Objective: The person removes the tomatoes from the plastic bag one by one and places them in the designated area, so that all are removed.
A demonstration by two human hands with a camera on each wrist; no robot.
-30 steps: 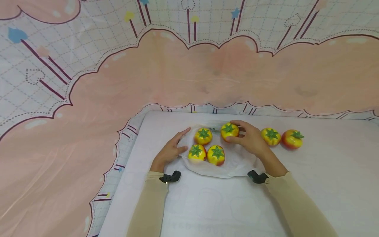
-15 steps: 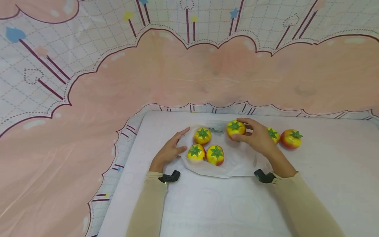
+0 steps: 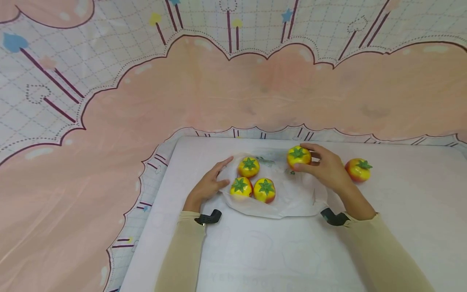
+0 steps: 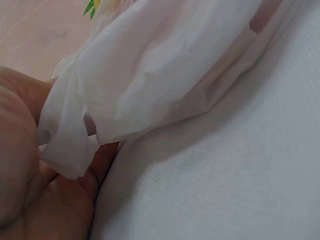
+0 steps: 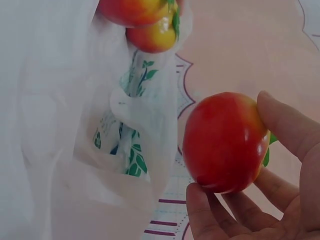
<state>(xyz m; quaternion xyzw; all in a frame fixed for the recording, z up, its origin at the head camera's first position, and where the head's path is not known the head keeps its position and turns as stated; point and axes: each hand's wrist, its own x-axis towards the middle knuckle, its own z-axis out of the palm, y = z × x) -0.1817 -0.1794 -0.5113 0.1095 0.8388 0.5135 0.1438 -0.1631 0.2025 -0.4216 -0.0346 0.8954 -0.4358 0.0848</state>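
Observation:
In the head view, my right hand grips a glossy red-and-yellow tomato above the right part of a white plastic bag. The right wrist view shows thumb and fingers round this tomato's red side. Three more tomatoes lie on the bag's left part: an upper one, a lower left one and a lower right one. My left hand holds the bag's left edge; in the left wrist view, bag plastic passes between thumb and fingers.
One tomato sits on the white tabletop, right of my right hand. A peach cloth with printed clouds hangs behind the table and along its left side. Black cameras are strapped to both wrists.
My right hand has moved right and slightly back with the gripped tomato, away from the other three. It now covers one of the two tomatoes at the right. My left hand stays in place.

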